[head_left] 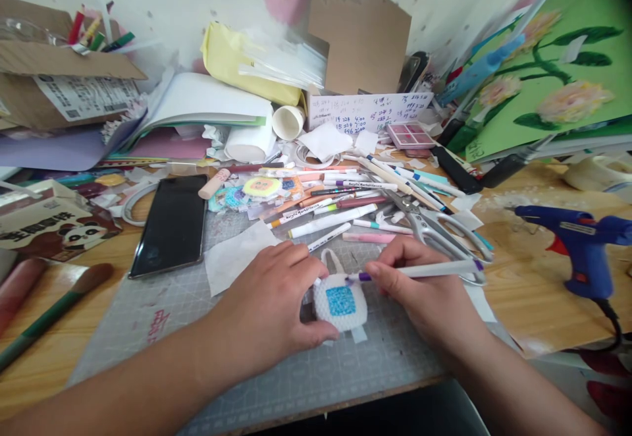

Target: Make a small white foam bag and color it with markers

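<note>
A small white textured pouch (322, 304) with a blue square on its front and a white loop on top lies on the grey cutting mat (237, 383). My left hand (276, 298) grips it from the left, thumb at its lower edge and fingers along the top. Pinched in my right hand (419, 291) is a white marker (434, 269) with purple ends. Its tip meets the pouch's upper right, just above the blue square, where a small purple mark shows. A bit of whitish tape or paper (359, 334) sticks out under the pouch.
Several markers (336, 218) and scissors (434, 225) lie behind my hands. A black phone (170, 225) and a white paper piece (237, 255) are on the left. At right stands a blue glue gun (582, 238). A panda box (49, 222) and brushes (59, 311) occupy the far left.
</note>
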Motion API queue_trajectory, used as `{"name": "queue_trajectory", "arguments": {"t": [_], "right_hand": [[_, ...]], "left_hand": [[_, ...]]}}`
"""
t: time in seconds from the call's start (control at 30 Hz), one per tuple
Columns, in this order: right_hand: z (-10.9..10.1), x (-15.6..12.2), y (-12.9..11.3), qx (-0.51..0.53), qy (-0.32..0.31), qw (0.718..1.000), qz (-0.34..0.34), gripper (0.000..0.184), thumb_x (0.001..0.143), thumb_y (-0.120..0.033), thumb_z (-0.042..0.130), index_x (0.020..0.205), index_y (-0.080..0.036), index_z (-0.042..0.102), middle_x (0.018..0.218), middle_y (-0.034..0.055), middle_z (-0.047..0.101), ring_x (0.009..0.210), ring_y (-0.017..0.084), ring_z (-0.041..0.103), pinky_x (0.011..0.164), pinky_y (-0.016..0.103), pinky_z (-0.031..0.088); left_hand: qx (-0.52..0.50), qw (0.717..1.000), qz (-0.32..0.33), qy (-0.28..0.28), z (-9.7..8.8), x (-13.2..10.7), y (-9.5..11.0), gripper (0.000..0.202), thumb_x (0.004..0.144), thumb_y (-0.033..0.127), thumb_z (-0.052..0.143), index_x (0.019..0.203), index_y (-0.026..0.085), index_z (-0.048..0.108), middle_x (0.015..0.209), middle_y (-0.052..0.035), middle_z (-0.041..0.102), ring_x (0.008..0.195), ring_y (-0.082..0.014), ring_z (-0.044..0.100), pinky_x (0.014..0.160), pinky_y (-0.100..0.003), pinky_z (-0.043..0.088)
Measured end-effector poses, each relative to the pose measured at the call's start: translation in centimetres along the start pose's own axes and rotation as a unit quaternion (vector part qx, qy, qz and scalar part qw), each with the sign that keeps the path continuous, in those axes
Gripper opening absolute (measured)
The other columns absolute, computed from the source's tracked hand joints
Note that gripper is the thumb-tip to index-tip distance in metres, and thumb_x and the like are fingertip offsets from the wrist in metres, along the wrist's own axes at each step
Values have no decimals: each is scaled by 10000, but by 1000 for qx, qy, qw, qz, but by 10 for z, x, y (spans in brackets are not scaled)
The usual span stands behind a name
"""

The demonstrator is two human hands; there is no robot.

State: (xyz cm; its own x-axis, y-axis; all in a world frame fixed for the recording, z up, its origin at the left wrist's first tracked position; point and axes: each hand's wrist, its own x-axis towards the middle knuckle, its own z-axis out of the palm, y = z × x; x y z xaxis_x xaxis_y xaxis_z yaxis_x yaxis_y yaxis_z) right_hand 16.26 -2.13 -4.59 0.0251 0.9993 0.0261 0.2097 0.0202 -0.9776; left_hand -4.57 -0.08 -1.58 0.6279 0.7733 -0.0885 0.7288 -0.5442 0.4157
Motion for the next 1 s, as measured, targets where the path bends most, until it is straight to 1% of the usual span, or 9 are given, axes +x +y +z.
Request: {"name": "queue_trajectory", "arguments": {"t": [0.27,0.37,0.47,0.53,0.63,0.7,0.8,0.9,1.0], "right_hand": [[1,1,1,11,10,1000,-8,276,791,-344,691,617,-194,538,520,-42,534,479,94,436,463,226,330],[0,1,2,9,-9,1000,-10,270,783,-342,698,617,-194,546,522,-37,545,481,101,445,465,234,330],[-2,1,5,11,36,999,-14,262,771,-332,709,617,-196,547,513,-36,546,471,102,441,456,235,317],[-3,1,7,61,68,996,-2,273,775,-354,707,626,-202,535,496,-39,545,453,101,437,441,231,299],[-3,0,8,120,66,991,4,279,771,-367,716,629,-205,538,475,-47,521,445,103,431,444,234,313],[-2,-1,7,154,80,985,-11,263,775,-345,719,633,-208,545,462,-62,477,438,98,409,464,241,349],[0,0,5,199,90,976,-13,228,766,-309,731,660,-214,553,475,-78,441,429,89,388,470,238,383],[-1,2,4,202,65,977,-9,182,736,-276,758,726,-222,584,566,-68,504,476,87,439,456,209,386],[-2,2,3,189,38,981,-6,136,742,-274,744,787,-229,624,620,-53,541,535,101,480,479,207,409]], "left_hand": [[5,1000,8,6,0,-1,0,431,638,407,792,974,189,632,887,-42,596,895,-267,549,813,-421,424],[5,1000,15,7,0,-1,0,419,646,406,782,974,190,636,888,-43,593,894,-266,546,814,-420,426],[1,1000,16,5,-4,-1,-2,401,667,385,764,997,194,642,901,-45,593,902,-264,546,818,-411,428],[-7,999,36,5,-8,-2,-5,371,723,333,720,1060,205,636,917,-46,588,919,-257,544,823,-397,428],[-22,996,79,17,-14,-4,-12,412,808,275,631,1214,247,569,970,-44,570,946,-231,538,829,-365,431],[-20,996,59,60,-15,-5,-12,450,800,366,641,1223,237,553,1001,-55,561,958,-237,534,841,-374,434],[21,993,-18,119,-10,-6,-2,613,648,629,689,1065,189,599,991,-87,567,976,-296,523,872,-450,417],[92,992,-43,76,-1,-6,16,773,483,818,637,926,184,617,923,-105,568,923,-341,518,822,-513,407],[157,984,-37,76,7,-5,28,786,503,863,563,847,158,603,890,-124,562,891,-349,513,793,-527,398]]}}
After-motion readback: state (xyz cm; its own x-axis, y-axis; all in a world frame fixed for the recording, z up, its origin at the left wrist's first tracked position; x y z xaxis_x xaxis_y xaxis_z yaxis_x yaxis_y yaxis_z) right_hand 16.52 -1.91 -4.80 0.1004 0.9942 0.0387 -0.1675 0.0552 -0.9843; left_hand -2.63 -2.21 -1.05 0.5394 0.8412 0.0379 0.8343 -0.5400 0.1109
